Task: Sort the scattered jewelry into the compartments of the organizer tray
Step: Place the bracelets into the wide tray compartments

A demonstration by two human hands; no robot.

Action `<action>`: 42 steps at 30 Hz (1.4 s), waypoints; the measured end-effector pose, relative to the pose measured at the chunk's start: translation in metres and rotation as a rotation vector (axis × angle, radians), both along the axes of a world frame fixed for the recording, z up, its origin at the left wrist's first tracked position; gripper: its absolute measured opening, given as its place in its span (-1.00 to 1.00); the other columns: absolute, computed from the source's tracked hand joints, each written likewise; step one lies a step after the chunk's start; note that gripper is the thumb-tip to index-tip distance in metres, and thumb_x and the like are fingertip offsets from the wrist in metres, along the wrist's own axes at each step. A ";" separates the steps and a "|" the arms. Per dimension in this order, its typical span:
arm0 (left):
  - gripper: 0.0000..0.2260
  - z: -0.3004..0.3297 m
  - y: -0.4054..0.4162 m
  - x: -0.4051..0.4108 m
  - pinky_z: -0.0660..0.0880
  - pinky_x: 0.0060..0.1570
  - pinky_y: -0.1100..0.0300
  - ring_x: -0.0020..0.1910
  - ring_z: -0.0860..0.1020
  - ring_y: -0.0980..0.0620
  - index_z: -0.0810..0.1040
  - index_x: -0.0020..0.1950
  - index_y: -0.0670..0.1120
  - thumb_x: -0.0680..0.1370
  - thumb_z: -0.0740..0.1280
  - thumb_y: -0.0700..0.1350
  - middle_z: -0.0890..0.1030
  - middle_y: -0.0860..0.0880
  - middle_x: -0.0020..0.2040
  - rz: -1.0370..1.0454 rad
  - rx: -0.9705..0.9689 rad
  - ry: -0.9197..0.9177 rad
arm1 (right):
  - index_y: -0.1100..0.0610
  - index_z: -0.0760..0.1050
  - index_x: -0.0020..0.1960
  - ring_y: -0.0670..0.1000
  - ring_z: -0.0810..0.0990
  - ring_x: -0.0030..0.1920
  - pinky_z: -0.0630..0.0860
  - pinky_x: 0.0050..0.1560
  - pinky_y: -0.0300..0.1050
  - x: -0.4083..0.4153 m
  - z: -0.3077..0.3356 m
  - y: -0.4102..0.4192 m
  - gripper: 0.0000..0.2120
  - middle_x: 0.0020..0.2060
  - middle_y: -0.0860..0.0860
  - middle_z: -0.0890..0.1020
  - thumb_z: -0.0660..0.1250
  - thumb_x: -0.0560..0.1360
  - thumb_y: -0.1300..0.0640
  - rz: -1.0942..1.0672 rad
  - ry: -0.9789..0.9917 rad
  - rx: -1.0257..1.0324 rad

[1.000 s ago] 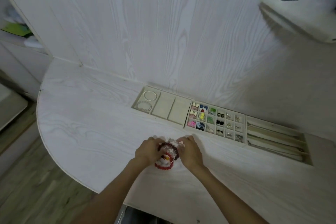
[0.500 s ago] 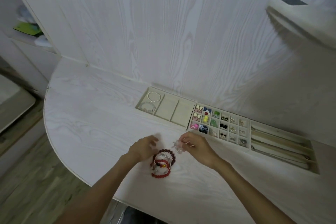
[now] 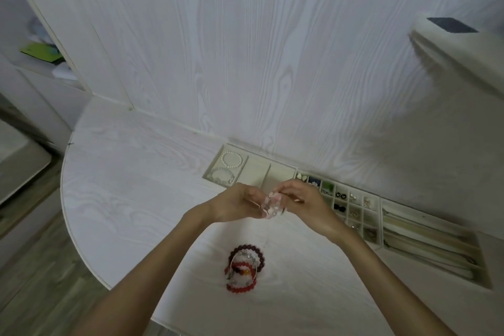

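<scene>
My left hand (image 3: pixel 236 204) and my right hand (image 3: pixel 305 203) meet above the table, both pinching a pale pink and clear bead bracelet (image 3: pixel 272 206) between them. A pile of red and dark red bead bracelets (image 3: pixel 244 267) lies on the table nearer to me. The long cream organizer tray (image 3: pixel 256 172) runs along the wall. Its left section holds a white pearl bracelet (image 3: pixel 231 159) and a clear bead bracelet (image 3: pixel 220 176). The small square compartments (image 3: pixel 351 207) hold earrings and coloured pieces, partly hidden by my right hand.
The tray's right section (image 3: pixel 428 237) has long slots with thin chains. The rounded table edge (image 3: pixel 79 237) curves at the left, with wood floor below. A white shelf (image 3: pixel 463 46) juts from the wall at the upper right. Shelving with a green item (image 3: pixel 41 52) stands far left.
Both hands rose from the bracelet pile and moved toward the tray, lifting the pale pink bracelet out. The red bracelets stayed on the table.
</scene>
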State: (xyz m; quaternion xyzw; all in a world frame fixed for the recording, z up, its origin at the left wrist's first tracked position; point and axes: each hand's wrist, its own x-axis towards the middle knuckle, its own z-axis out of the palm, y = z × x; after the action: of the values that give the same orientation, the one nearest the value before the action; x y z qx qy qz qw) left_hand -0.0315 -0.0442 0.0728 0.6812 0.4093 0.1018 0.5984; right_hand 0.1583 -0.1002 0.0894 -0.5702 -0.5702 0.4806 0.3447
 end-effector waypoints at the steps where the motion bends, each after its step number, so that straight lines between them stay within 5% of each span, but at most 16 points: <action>1: -0.86 -0.001 0.005 -0.002 0.53 0.08 0.29 -0.03 0.63 0.11 0.62 0.01 -0.10 0.47 0.42 -0.25 0.66 0.01 -0.08 -0.001 -0.007 0.014 | 0.03 0.54 -0.05 -0.29 0.60 -0.16 0.47 -0.12 -0.45 -0.001 -0.001 0.004 -0.90 -0.10 -0.09 0.66 0.34 0.51 0.21 -0.021 0.003 0.001; 4: -0.88 -0.007 0.021 -0.006 0.51 0.16 0.20 0.01 0.63 0.09 0.62 0.01 -0.04 0.50 0.41 -0.19 0.67 0.00 -0.04 0.023 -0.028 0.063 | 0.05 0.54 -0.04 -0.30 0.60 -0.17 0.44 -0.14 -0.49 -0.004 -0.007 0.018 -0.90 -0.11 -0.08 0.66 0.34 0.51 0.23 -0.066 0.005 0.017; 10: -0.91 -0.013 0.053 -0.009 0.50 -0.19 0.26 -0.19 0.59 0.07 0.60 -0.06 -0.04 0.51 0.36 -0.22 0.65 -0.08 -0.09 0.117 -0.053 0.126 | 0.12 0.59 -0.03 -0.21 0.62 -0.12 0.47 -0.08 -0.42 -0.016 -0.028 0.054 -0.93 -0.14 -0.10 0.67 0.37 0.50 0.22 -0.113 -0.017 0.015; 16: -0.98 -0.041 0.096 -0.003 0.52 0.10 -0.13 -0.18 0.63 -0.08 0.62 -0.35 0.13 0.26 0.39 0.02 0.68 -0.09 -0.23 0.261 -0.008 0.175 | 0.07 0.61 -0.07 -0.17 0.62 -0.10 0.48 -0.12 -0.40 -0.018 -0.059 0.093 -0.95 -0.15 -0.11 0.67 0.40 0.48 0.19 -0.237 -0.107 0.030; 20: -0.94 -0.047 0.115 0.005 0.51 0.03 0.09 -0.14 0.62 0.00 0.65 -0.13 -0.04 0.47 0.39 -0.10 0.69 -0.09 -0.11 0.197 0.067 0.226 | -0.04 0.57 -0.13 -0.26 0.58 -0.16 0.45 -0.16 -0.43 -0.018 -0.079 0.118 -0.90 -0.21 -0.19 0.62 0.39 0.48 0.16 -0.284 -0.249 0.056; 25: -0.89 -0.069 0.134 0.007 0.44 -0.29 0.36 -0.18 0.62 0.09 0.67 -0.04 -0.07 0.50 0.38 -0.09 0.69 -0.04 -0.13 0.161 0.201 0.291 | 0.04 0.63 -0.10 -0.12 0.61 -0.19 0.50 -0.17 -0.22 -0.018 -0.103 0.133 -0.90 -0.23 -0.10 0.66 0.41 0.47 0.02 -0.329 -0.415 0.102; 30: -0.86 -0.076 0.142 0.009 0.55 -0.17 0.07 -0.19 0.64 0.02 0.68 -0.15 -0.05 0.42 0.36 -0.04 0.69 -0.05 -0.25 0.155 0.317 0.316 | -0.03 0.64 -0.15 -0.02 0.60 -0.17 0.52 -0.09 -0.04 -0.019 -0.114 0.142 -0.96 -0.22 -0.12 0.67 0.41 0.42 0.05 -0.354 -0.589 0.213; 35: -0.72 -0.070 0.131 0.006 0.56 -0.05 0.05 -0.06 0.63 0.01 0.66 0.08 -0.05 0.41 0.30 -0.15 0.68 -0.05 -0.03 0.169 0.300 0.268 | -0.03 0.65 -0.24 0.05 0.55 -0.24 0.27 -0.16 -0.17 -0.020 -0.117 0.146 -0.91 -0.32 -0.06 0.63 0.50 0.31 0.14 -0.358 -0.901 0.286; 39: -0.59 -0.070 0.126 -0.003 0.45 0.09 0.29 0.12 0.57 0.00 0.53 0.29 -0.07 0.47 0.28 -0.35 0.60 -0.05 0.19 0.111 0.280 0.282 | -0.02 0.65 -0.27 0.07 0.55 -0.25 0.21 -0.17 -0.14 -0.018 -0.122 0.148 -0.93 -0.35 -0.07 0.61 0.40 0.26 0.08 -0.318 -1.008 0.316; 42: -0.61 -0.070 0.125 -0.013 0.41 0.10 0.30 0.17 0.54 0.11 0.51 0.28 0.08 0.49 0.31 -0.23 0.58 0.08 0.21 0.114 0.362 0.351 | -0.03 0.63 -0.27 0.06 0.53 -0.23 0.22 -0.16 -0.12 -0.017 -0.122 0.148 -0.94 -0.35 -0.07 0.59 0.40 0.27 0.08 -0.294 -1.030 0.335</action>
State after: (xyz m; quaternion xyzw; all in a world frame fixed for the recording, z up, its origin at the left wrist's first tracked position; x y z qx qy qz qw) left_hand -0.0444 0.0805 0.0031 0.7602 0.5199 0.0872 0.3797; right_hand 0.1411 0.0474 -0.0321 -0.7421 -0.6480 -0.0101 0.1708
